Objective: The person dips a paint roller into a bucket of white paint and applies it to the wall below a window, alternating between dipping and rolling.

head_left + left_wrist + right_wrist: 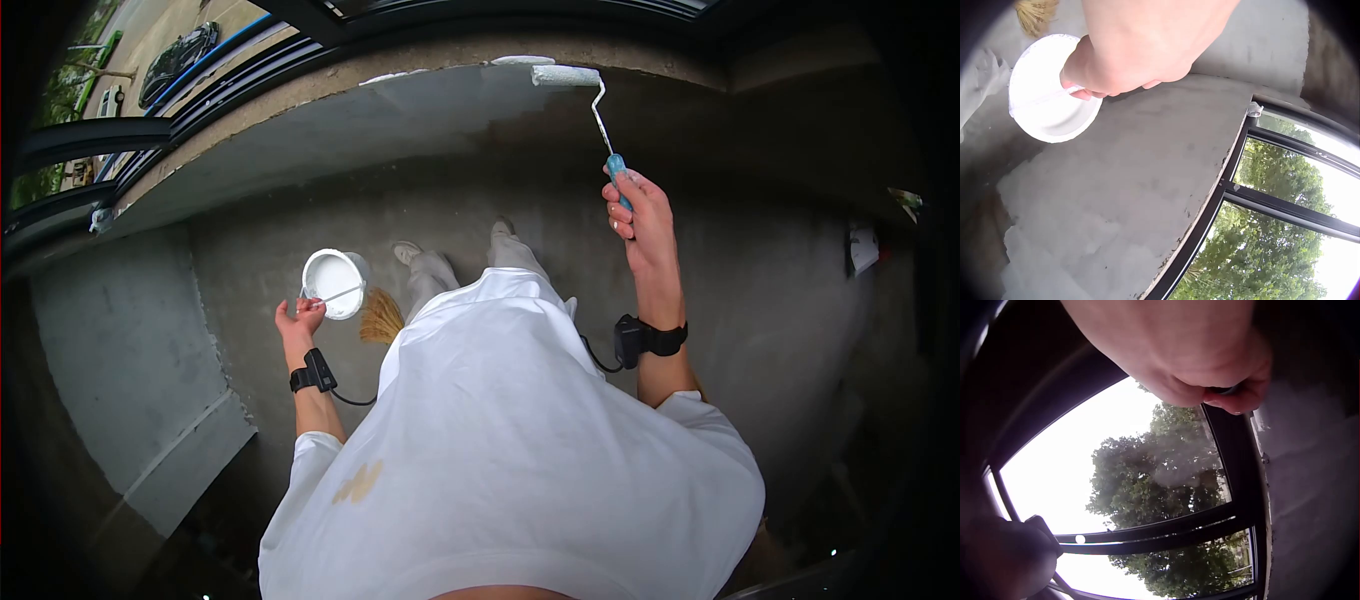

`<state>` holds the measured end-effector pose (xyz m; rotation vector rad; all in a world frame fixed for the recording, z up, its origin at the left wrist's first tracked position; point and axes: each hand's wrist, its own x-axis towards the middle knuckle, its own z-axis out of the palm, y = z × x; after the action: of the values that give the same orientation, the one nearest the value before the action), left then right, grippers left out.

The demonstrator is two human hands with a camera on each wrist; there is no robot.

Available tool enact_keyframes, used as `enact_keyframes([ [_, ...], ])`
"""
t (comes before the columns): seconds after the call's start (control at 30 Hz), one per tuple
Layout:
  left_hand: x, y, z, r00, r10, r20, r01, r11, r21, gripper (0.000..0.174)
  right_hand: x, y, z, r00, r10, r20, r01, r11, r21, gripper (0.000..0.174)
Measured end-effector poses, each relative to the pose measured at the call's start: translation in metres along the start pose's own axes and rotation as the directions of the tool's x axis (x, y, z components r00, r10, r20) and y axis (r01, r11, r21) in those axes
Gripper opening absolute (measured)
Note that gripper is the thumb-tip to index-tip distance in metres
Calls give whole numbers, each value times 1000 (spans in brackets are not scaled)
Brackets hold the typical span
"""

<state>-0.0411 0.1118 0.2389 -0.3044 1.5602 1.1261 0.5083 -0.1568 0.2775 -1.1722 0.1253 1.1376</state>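
Observation:
My right hand grips the blue handle of a small paint roller, held out in front at the wall's upper edge. The roller's sleeve is coated white and lies close to a wet white patch there. In the right wrist view the curled right hand hides most of the handle. At the left, my left hand holds the thin bail of a white bucket, whose inside shows white paint. The left wrist view shows the fingers of the left hand hooked around that bail, over the bucket's mouth.
A low grey wall, partly coated lighter, curves across the front below a dark window frame. Straw broom bristles stand beside the left leg, near the bucket. A white object is at the far right.

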Motion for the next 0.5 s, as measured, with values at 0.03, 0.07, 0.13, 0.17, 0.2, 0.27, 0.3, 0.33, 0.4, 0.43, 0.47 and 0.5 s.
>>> enact_keyframes([
  [0.03,1,1,2,1000,-2,18,2,1000,10,34,0,-1,0,1000,-3,4,3,1000,3,18],
  [0.07,1,1,2,999,-4,34,3,1000,20,34,0,0,-1,1000,-3,7,3,1000,5,18],
  [0.13,-5,0,3,999,-6,41,5,1000,26,33,7,4,-4,1000,16,2,-16,1000,14,17],
  [0.17,-7,-1,6,998,-8,57,7,1000,29,33,12,7,-6,1000,25,1,-25,999,24,16],
  [0.2,-9,-2,9,998,-13,69,11,1000,27,33,18,11,-7,998,54,-14,-54,998,18,16],
  [0.27,-11,-5,14,999,-11,31,10,999,44,32,34,19,-14,996,80,-27,-80,997,15,13],
  [0.3,-12,-7,18,998,-25,51,22,998,56,32,42,22,-16,995,95,-40,-95,995,22,12],
  [0.33,-15,-9,18,999,-25,40,22,997,68,32,51,27,-19,992,111,-54,-111,994,18,11],
  [0.4,-13,-9,20,999,-34,41,30,995,93,31,71,39,-24,987,133,-86,-133,991,9,11],
  [0.43,-5,-6,19,999,-38,33,36,996,77,31,80,46,-27,984,142,-104,-142,990,2,11],
  [0.47,4,-5,18,999,-42,34,40,998,57,31,91,57,-33,984,134,-115,-135,991,-4,12],
  [0.5,6,-5,17,998,-49,43,46,997,66,31,98,63,-34,982,141,-129,-144,989,-19,11],
])
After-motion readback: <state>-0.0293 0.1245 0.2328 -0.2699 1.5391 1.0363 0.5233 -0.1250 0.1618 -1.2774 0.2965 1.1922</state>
